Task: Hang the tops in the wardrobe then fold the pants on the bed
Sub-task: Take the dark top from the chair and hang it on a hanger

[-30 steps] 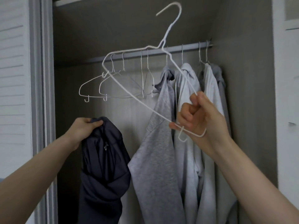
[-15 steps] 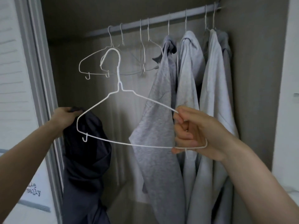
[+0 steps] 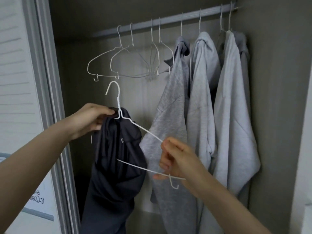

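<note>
Item: dark navy fabric top [image 3: 116, 162], bunched, hanging from your left hand [image 3: 91, 120], which grips its collar just left of the hook stem. White wire hanger [image 3: 135, 125]: left shoulder tucked into the top, long axis slanting down-right to your right hand [image 3: 175, 159], curled round its free end. That hand likely drives the threading. Behind: grey hanging sweatshirts [image 3: 202, 105], empty wire hangers [image 3: 125, 65], grey rail [image 3: 168, 19] above.

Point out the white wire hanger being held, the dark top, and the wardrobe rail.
white wire hanger [image 3: 118, 100], head view, on its neck.
dark top [image 3: 116, 166], head view, on the bunched fabric.
wardrobe rail [image 3: 168, 20], head view, on the bar.
</note>
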